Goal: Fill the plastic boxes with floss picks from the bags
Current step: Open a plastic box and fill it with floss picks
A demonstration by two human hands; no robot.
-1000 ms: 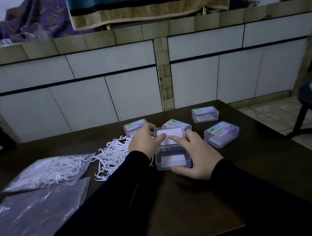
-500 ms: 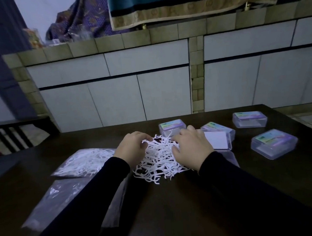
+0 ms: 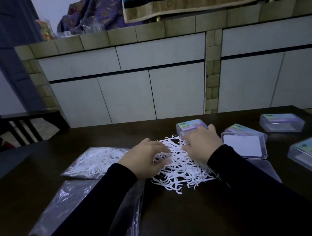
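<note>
- Two bags lie on the dark table (image 3: 176,217) at the person's left: one bag still full of picks (image 3: 97,162) farther off; one emptied bag (image 3: 80,211) nearer, partly under the left sleeve; so at least one bagful seems left to unpack
- Four closed boxes with coloured labels stand along the far and right side: one just behind the right hand (image 3: 190,127), one behind the open box (image 3: 243,129), one at the far right (image 3: 281,123), one at the right edge (image 3: 309,154); how full they are cannot be told
- One open box (image 3: 244,145) sits just right of the pile, showing only a white card; by the look of it not yet filled
- Loose floss picks (image 3: 182,165) form a tangled heap between the hands; nothing in it is boxed so far
- Left hand (image 3: 145,158) and right hand (image 3: 202,146) rest on the heap, fingers curled into the picks as if gathering a bunch
</note>
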